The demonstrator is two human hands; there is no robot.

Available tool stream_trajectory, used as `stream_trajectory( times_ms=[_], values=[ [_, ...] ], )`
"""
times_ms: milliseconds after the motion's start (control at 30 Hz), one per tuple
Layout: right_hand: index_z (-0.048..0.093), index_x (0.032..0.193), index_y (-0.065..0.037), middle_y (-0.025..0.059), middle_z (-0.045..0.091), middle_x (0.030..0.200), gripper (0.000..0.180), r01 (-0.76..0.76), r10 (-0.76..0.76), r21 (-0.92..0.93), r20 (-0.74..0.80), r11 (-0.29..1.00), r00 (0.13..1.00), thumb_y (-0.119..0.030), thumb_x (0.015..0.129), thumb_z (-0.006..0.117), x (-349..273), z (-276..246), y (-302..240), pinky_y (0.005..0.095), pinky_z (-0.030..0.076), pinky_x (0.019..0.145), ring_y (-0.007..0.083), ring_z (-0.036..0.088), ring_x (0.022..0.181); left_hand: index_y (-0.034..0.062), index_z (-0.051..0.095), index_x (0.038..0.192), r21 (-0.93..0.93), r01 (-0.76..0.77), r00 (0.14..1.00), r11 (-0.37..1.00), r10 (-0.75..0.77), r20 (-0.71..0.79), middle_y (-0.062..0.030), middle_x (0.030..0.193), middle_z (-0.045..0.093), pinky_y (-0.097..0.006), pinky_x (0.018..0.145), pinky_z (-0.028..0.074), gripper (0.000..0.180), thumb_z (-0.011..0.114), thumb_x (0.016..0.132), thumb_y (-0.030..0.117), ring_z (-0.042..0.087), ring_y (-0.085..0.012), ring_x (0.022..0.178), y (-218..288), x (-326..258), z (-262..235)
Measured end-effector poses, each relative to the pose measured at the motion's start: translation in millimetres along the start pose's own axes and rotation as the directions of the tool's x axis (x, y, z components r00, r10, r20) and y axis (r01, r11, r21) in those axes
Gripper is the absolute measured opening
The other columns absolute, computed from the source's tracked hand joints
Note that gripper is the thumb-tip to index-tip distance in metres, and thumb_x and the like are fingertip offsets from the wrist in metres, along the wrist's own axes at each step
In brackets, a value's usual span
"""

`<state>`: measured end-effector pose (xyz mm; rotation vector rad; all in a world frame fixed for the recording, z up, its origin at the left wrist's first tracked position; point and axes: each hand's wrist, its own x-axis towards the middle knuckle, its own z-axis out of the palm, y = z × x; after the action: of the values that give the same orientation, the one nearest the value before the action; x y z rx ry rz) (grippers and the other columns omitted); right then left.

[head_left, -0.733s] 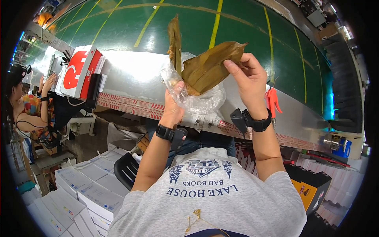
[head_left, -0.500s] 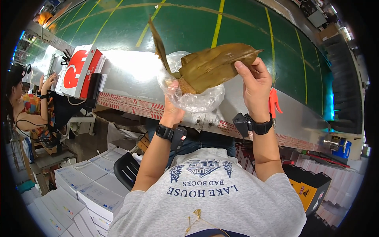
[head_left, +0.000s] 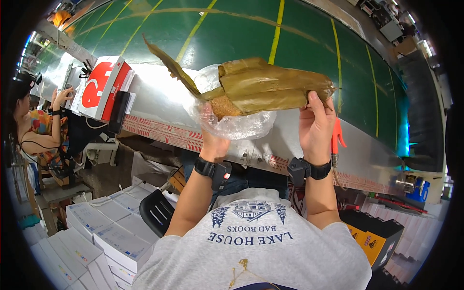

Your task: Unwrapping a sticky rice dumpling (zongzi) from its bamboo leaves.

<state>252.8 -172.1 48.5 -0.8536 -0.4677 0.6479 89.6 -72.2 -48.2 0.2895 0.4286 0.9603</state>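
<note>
The right hand [head_left: 316,129], raised, has its grip pinching the tip of a long olive leaf [head_left: 273,87]; the left hand's [head_left: 214,145] holds a clear plastic bag [head_left: 246,127] around a brown lump [head_left: 223,107], above the metal worktop [head_left: 162,104]. A red-handled tool [head_left: 338,132] sits just beside the right hand, partly hidden; a red-and-white box [head_left: 99,87] stands leftward.

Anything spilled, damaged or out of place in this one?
One oddity: a brown, food-like lump with opened leaves and a clear plastic bag, held at a workbench, looks out of place near stacked white boxes. No visible spill.
</note>
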Motion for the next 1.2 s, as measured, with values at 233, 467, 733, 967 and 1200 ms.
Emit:
stream_trajectory(
  times_ms=[233,467,733,967,1200],
  values=[
    [0.06,0.111,-0.008,-0.0001,0.064,0.104,0.022,-0.011,0.015,0.045,-0.078,0.999,0.997,-0.007,0.089,0.061,-6,0,-1,0.0263,0.043,0.085,0.009,0.057,0.093,0.0142,0.042,0.134,-0.129,-0.046,0.998,0.991,0.049,0.026,-0.0063,0.132,0.047,-0.048,0.103,0.039,0.056,0.061,0.088,0.039,0.044,-0.0279,0.123,10,-7,9],
    [0.06,0.112,-0.009,-0.0011,0.063,0.103,0.023,-0.01,0.012,0.061,-0.045,0.998,0.999,-0.007,0.089,0.06,-7,-1,-1,0.0259,0.043,0.083,0.0086,0.057,0.09,0.0146,0.041,0.135,-0.205,-0.042,0.999,0.978,0.04,-0.012,-0.0077,0.132,0.048,-0.05,0.103,0.037,0.062,0.061,0.086,0.047,0.044,-0.0295,0.122,11,-6,6],
    [0.058,0.113,-0.006,0.0047,0.064,0.109,0.022,0.0,0.0,-0.008,-0.006,1.0,1.0,-0.011,0.092,0.057,-2,-12,-3,0.0305,0.045,0.09,0.0139,0.06,0.099,0.0094,0.037,0.135,-0.339,0.033,0.966,0.94,0.057,0.253,-0.0088,0.13,0.046,-0.045,0.103,0.038,0.054,0.056,0.092,0.035,0.045,-0.0279,0.119,2,-1,-11],
    [0.058,0.113,-0.004,0.005,0.063,0.109,0.023,-0.011,0.01,-0.021,-0.032,1.0,0.999,-0.012,0.092,0.057,3,-16,-3,0.0302,0.043,0.093,0.0138,0.058,0.1,0.0089,0.043,0.133,-0.364,0.047,0.987,0.93,0.013,0.16,-0.0097,0.131,0.048,-0.046,0.104,0.037,0.059,0.063,0.086,0.039,0.045,-0.0289,0.122,9,-7,17],
    [0.059,0.112,-0.004,0.0053,0.064,0.107,0.022,-0.013,0.012,-0.017,-0.051,1.0,0.999,-0.012,0.092,0.057,7,-20,-4,0.0306,0.044,0.093,0.0139,0.058,0.101,0.0081,0.043,0.133,-0.262,-0.02,0.988,0.965,0.059,0.141,-0.0103,0.131,0.049,-0.045,0.104,0.037,0.058,0.058,0.089,0.042,0.045,-0.0279,0.122,13,-12,17]
  ],
)
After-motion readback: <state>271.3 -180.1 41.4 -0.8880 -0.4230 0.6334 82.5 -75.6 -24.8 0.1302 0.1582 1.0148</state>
